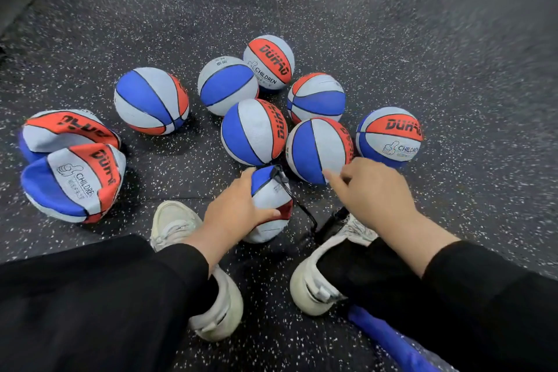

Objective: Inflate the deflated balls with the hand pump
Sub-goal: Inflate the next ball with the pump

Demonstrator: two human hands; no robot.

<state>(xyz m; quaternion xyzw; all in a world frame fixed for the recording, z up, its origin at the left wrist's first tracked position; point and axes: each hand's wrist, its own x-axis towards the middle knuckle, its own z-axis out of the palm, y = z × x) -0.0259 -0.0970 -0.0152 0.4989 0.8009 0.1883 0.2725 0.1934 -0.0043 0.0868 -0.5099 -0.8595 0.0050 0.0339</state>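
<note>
Left hand (238, 214) grasps flat ball (271, 205) on floor (453, 69); hose (299, 205) runs right to pump (335, 222). Right hand (374, 190) empty, loosely curled, nearer pump.

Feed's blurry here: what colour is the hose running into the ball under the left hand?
Black, clearest in the head view: the thin hose enters the ball.

Black sleeves (498, 296), black trousers, white strap shoes (317, 281)
</note>
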